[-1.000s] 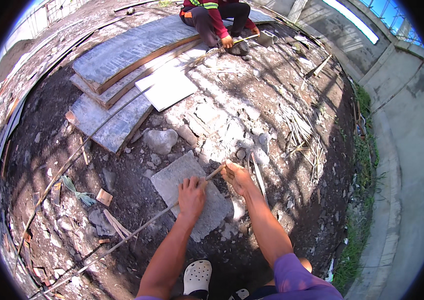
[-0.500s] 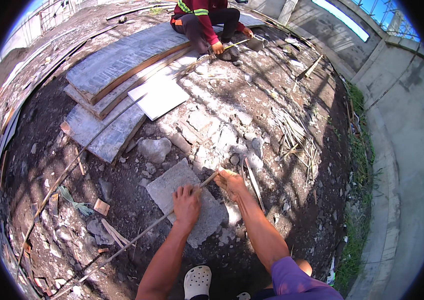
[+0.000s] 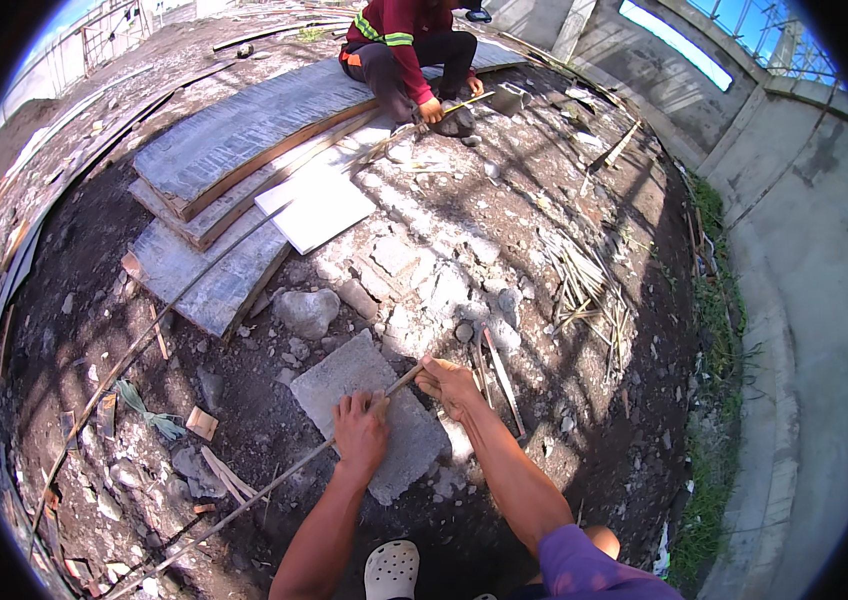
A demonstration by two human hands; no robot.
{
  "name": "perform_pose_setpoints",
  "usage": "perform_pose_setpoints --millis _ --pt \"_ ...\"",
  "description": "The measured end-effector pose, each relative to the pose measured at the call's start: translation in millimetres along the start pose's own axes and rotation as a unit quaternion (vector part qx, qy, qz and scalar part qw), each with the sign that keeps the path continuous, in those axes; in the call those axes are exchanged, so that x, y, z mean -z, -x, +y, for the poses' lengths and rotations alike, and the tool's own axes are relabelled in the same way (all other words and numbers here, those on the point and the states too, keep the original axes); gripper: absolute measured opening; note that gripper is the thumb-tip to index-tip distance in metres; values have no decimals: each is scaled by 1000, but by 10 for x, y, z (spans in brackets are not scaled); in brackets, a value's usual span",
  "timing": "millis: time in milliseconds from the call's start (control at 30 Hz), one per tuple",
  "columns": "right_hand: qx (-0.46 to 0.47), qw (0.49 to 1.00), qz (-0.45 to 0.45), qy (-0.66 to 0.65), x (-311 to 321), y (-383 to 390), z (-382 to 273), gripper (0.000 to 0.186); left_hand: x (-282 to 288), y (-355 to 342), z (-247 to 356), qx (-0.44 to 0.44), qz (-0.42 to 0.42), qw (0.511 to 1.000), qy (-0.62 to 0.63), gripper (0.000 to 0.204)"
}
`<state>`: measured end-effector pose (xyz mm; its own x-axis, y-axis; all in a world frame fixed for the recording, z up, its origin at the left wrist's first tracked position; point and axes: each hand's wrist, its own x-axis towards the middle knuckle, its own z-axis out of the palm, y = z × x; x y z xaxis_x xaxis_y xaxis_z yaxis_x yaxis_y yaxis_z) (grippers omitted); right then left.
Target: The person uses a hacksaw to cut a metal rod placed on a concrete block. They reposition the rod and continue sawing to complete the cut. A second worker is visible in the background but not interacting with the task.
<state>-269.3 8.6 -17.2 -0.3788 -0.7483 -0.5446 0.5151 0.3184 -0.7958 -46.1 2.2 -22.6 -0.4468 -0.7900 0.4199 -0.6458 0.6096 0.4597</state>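
Observation:
A rough grey concrete slab (image 3: 406, 440) lies on the soil in front of me. A long thin stick (image 3: 294, 461) crosses over it, running from the lower left up to my hands. My left hand (image 3: 360, 432) is closed over the stick, its fingers bent down against the slab. Just right of it, my right hand (image 3: 450, 384) pinches the stick's upper right end between thumb and fingers. The part of the stick under my left palm is hidden.
Ahead, a person (image 3: 409, 55) in a maroon sleeve sits on stacked boards (image 3: 254, 125), holding another stick. A white panel (image 3: 319, 212) leans by the boards. Stones (image 3: 307, 313) and a pile of thin strips (image 3: 584, 285) lie around. A concrete wall (image 3: 814, 260) stands right.
Both hands have shifted slightly left, and the right one lower, with the stick still held. The co-worker's farther hand has moved a little left along their stick.

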Motion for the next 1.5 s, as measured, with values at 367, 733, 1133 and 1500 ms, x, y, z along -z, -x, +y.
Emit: perform_pose_setpoints --millis 367,733,1133,1500 --pt "-6 1000 1 19 -51 67 -19 32 4 0 4 4 8 1000 -1 23" --pt "99 964 196 147 1515 849 808 44 -32 -16 -30 11 13 1000 -7 19" --pt "20 777 378 502 2325 1635 2010 64 -20 -99 69 23 33 999 -15 20" --pt "97 762 338 544 2224 1203 1751 63 -9 -156 131 31 26 999 27 19"
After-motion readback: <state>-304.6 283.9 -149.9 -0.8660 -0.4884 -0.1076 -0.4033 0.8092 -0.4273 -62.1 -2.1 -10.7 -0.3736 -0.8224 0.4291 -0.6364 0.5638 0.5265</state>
